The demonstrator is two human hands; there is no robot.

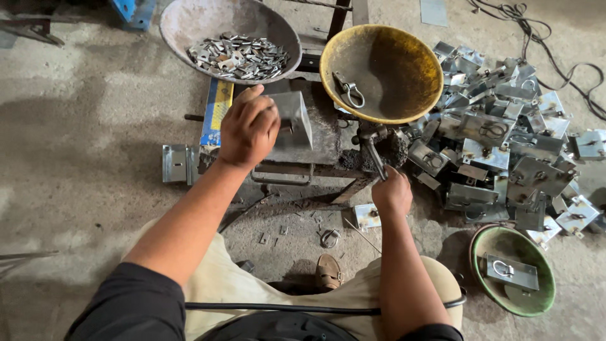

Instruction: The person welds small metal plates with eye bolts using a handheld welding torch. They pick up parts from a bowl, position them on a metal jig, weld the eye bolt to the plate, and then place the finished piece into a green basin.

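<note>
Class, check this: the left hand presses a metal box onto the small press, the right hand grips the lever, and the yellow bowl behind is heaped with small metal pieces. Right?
Not quite. In the head view the yellow bowl holds only one shackle-like part; the heap of small pieces lies in the grey bowl. The left hand, metal box, right hand and lever are as stated.

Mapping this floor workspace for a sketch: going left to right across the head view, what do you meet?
Small metal bracket → left hand on a bent metal plate → yellow bowl → pile of metal plates.

Left hand (247, 128) presses metal box (290, 123) on press stand (328, 148); right hand (391, 191) grips lever (374, 158).
</note>
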